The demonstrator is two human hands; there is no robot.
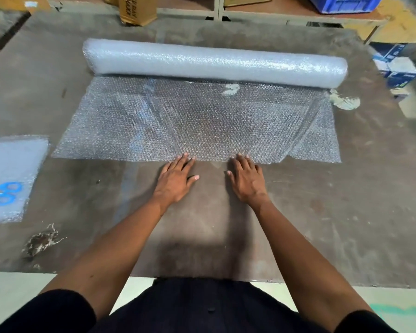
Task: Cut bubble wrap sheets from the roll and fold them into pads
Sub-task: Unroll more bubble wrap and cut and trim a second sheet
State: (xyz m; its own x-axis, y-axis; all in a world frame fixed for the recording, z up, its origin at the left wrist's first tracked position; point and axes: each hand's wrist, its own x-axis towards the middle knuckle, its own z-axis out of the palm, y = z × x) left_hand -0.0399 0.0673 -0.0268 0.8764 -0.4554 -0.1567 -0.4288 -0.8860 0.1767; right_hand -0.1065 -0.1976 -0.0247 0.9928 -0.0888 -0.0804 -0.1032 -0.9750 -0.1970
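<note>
A long bubble wrap roll (214, 62) lies across the far part of the brown table (82, 183). An unrolled sheet (154, 126) runs from it toward me, with its right corner folded over. My left hand (177, 180) and my right hand (246, 180) lie flat on the table, fingers straight, their fingertips touching the sheet's near edge. Neither hand holds anything. At the left edge, blue-handled scissors (6, 192) lie with a stack of folded bubble wrap pads (12, 164).
Cardboard boxes (136, 9) stand beyond the table's far edge, and a blue crate (346, 3) sits at the back right. Blue and white boxes (398, 66) lie on the floor to the right. A frayed damaged patch (41, 241) marks the table near left.
</note>
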